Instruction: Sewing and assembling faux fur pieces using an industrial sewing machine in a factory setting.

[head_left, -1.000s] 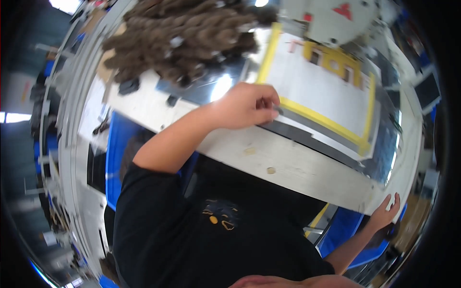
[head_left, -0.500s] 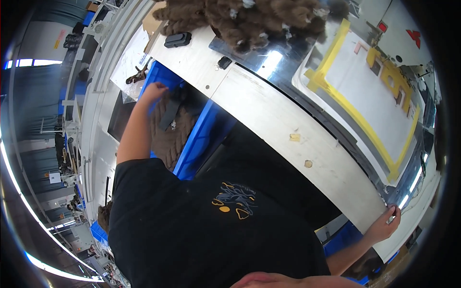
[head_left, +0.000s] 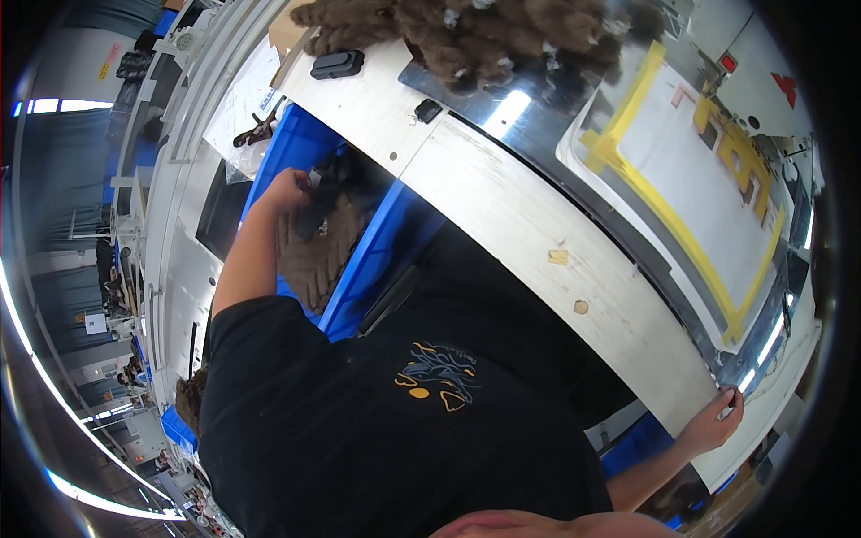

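Note:
My left hand (head_left: pixel 287 190) reaches into a blue bin (head_left: pixel 375 240) at the left, beside the worktable. Its fingers are curled against a dark, limp piece (head_left: pixel 312 215); blur and shadow hide what exactly they grip. Brown furry material (head_left: pixel 314 267) lies in the bin below this hand. Far to the right, my right hand (head_left: pixel 713 423) rests at the front edge of the pale worktable (head_left: pixel 502 215). Its fingers are bent together, and anything between them is too small to name.
A heap of brown fur pieces (head_left: pixel 511 40) covers the far part of the table. A white template sheet edged with yellow tape (head_left: pixel 650 184) lies at the right. Near the bin are a black oblong case (head_left: pixel 337 65) and a small black object (head_left: pixel 428 110).
My left hand has moved lower into the bin, and its fingers now meet the dark piece, which has shifted. My right hand stays at the table edge. The view has tilted slightly.

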Available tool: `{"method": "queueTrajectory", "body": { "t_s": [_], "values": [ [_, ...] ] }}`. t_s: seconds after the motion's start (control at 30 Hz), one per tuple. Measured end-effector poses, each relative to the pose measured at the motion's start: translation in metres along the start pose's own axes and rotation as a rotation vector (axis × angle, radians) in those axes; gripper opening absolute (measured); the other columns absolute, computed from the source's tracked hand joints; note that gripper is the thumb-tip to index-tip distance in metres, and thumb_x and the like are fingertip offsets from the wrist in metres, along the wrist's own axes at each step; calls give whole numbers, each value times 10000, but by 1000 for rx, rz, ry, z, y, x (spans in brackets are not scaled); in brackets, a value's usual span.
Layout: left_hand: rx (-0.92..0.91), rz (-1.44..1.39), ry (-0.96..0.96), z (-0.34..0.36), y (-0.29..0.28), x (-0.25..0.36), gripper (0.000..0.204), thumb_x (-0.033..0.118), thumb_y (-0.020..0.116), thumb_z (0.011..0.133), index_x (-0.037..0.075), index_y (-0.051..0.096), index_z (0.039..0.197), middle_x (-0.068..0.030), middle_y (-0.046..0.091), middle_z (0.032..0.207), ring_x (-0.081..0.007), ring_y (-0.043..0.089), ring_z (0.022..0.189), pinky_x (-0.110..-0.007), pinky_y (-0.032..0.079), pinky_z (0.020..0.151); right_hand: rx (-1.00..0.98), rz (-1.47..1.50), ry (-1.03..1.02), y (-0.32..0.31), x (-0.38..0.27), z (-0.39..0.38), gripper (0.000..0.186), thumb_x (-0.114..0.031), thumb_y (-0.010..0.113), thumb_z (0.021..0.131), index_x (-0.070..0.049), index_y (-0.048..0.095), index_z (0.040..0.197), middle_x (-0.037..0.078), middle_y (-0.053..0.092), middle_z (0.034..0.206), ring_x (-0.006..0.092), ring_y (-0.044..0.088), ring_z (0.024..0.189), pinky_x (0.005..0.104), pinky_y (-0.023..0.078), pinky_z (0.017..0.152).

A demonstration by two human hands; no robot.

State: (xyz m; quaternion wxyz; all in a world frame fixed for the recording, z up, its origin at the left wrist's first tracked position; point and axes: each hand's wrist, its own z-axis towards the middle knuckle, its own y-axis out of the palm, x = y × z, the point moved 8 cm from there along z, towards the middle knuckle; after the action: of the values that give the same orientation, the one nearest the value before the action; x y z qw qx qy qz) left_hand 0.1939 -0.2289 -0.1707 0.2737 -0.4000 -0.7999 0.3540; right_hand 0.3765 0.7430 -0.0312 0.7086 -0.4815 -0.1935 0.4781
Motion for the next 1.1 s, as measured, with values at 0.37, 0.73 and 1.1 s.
{"method": "queueTrajectory", "body": {
  "t_s": [0.37,0.73,1.1],
  "values": [
    [233,-70,164,-25,-12,38,471,65,752,659,75,719,1128,-201,729,978,-328,729,930,-427,574,841,5,14,-26,0,-2,-2,284,-275,580,1072,-48,707,1188,87,743,1105,269,686,1053,375,519,961],
    [-316,823,118,-8,25,92,432,241,829,696,34,786,1073,-187,760,1116,-374,725,1042,-459,583,898,26,57,-13,-6,-13,-5,261,-233,592,1062,-39,691,1205,90,732,1102,265,671,1061,380,514,959],
    [-395,1036,297,18,49,68,551,268,836,724,73,728,1228,-218,752,1090,-380,713,1051,-470,568,896,16,57,10,-5,-8,-6,274,-240,601,1061,-46,691,1233,100,721,1148,269,665,1091,376,509,981]
  ]
}}
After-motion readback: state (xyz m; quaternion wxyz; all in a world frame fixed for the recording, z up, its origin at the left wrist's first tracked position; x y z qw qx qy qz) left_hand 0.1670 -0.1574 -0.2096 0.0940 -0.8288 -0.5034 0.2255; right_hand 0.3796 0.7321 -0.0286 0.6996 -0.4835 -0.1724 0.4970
